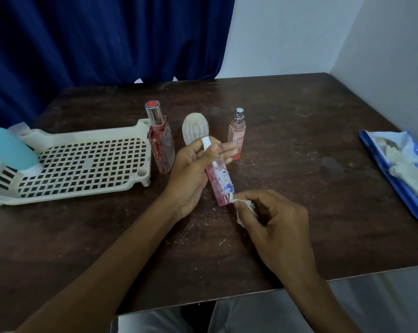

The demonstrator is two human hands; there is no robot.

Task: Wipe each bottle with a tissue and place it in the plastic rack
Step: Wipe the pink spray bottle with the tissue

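The pink bottle tilts, cap up-left.

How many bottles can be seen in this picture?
5. Blue bottle in the rack; red bottle beside the rack; white bottle behind the left hand; spray bottle right of it; pink bottle held in that hand. I see no sign of hidden ones.

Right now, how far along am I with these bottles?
Done: one blue bottle stands in the rack. In hand: your left hand holds a pink bottle while your right hand rubs it with tissue. Left: the red bottle, white ribbed bottle and spray bottle wait on the table.
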